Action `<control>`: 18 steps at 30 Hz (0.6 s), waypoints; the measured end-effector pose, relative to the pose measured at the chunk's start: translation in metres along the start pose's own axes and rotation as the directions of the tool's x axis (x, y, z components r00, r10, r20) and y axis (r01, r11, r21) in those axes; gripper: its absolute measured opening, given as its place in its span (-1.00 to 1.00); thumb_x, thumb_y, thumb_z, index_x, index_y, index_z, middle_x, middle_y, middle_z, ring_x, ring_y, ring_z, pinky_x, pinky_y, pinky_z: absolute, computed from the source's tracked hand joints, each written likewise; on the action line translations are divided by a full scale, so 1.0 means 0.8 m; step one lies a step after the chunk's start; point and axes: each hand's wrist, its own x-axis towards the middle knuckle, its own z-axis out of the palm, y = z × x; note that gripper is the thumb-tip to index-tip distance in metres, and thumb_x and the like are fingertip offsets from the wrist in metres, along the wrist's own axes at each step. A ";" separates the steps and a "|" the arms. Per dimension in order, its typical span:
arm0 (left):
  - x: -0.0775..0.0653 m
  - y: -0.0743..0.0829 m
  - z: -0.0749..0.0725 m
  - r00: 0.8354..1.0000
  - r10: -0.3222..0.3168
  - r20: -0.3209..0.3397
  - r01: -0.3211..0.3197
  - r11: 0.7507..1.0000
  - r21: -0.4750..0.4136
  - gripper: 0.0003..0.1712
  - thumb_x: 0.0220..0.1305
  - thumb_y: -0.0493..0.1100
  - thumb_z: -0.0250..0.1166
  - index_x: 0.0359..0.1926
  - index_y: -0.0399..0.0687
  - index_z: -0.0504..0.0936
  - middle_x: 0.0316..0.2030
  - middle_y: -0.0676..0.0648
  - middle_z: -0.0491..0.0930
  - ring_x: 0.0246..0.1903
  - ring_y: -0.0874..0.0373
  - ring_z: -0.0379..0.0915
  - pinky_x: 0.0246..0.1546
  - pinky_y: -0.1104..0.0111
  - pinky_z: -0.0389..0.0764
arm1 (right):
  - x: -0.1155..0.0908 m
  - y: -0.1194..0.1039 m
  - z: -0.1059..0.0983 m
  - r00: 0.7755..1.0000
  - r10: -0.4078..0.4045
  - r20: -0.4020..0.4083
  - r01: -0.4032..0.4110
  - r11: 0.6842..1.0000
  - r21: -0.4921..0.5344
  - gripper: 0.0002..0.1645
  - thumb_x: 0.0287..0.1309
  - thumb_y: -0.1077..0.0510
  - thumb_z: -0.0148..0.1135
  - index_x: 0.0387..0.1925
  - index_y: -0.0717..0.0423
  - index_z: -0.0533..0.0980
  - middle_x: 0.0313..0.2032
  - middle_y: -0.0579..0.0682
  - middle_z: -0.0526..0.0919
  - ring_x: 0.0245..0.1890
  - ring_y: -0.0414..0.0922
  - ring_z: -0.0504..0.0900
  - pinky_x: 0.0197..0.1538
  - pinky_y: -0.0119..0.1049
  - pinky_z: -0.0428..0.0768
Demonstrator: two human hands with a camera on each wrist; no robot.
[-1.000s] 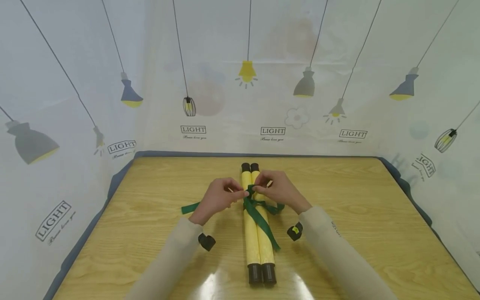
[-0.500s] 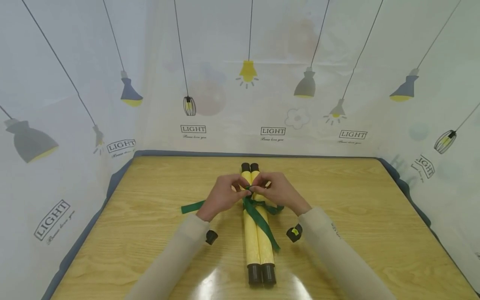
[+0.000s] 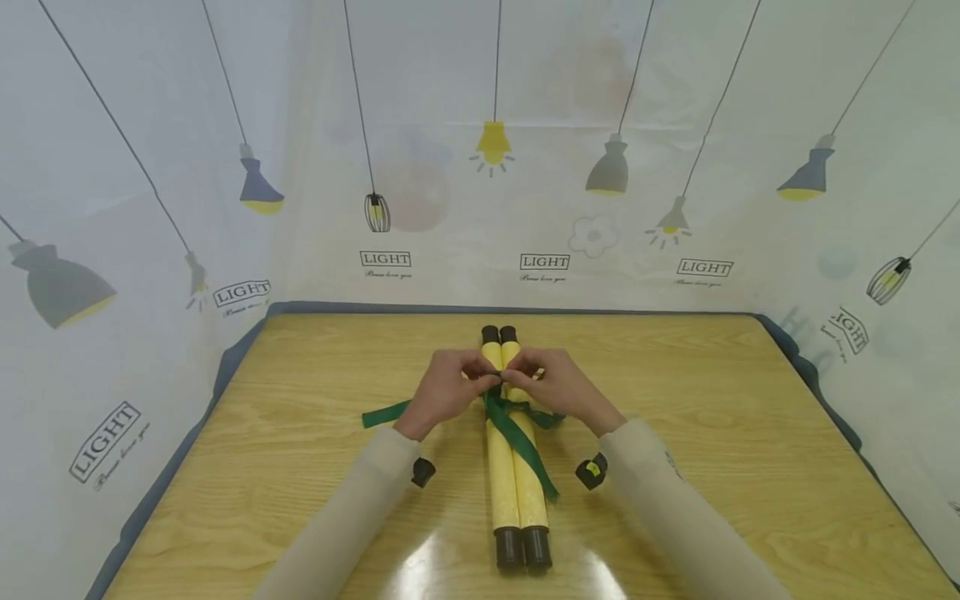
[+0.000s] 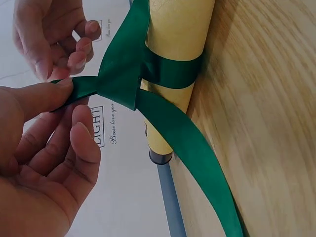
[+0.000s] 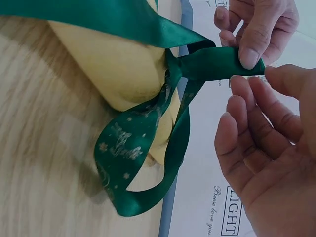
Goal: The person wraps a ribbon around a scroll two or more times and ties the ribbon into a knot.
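Observation:
A green satin ribbon (image 3: 521,442) is wrapped around two yellow rods (image 3: 504,479) with dark end caps, lying side by side. My left hand (image 3: 442,385) pinches a short ribbon end (image 4: 85,87) above a wrap or knot, thumb on top. Meeting it over the rods, my right hand (image 3: 553,379) has its thumb and fingertips at that same ribbon end (image 5: 217,63). In the right wrist view, a hanging ribbon loop (image 5: 131,148) carries a pale print. One long tail runs down over the rods; another ribbon tail (image 3: 384,415) lies to the left on the table.
The rods rest on a wood-grain table (image 3: 300,483). White sheeting (image 3: 450,283) with printed lamps stands behind and on both sides. A dark wrist camera (image 3: 423,472) sits by the left sleeve and another wrist camera (image 3: 592,472) by the right.
My left hand has shifted slightly right, closer to my right hand. The green piece between the fingertips shows less than before. The rods and long tails have stayed in place.

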 end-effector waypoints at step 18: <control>-0.003 -0.003 -0.003 0.998 -0.064 -0.009 0.064 0.998 -0.016 -0.90 0.28 -0.10 0.36 -0.29 0.02 0.75 -0.44 0.15 0.64 -0.38 0.26 0.53 -0.37 0.37 0.58 | -0.049 0.009 0.019 0.976 0.062 0.207 -0.034 0.990 -0.135 -0.81 0.09 -0.03 0.45 -0.40 -0.09 0.58 -0.47 -0.23 0.58 -0.48 -0.24 0.51 -0.40 -0.34 0.52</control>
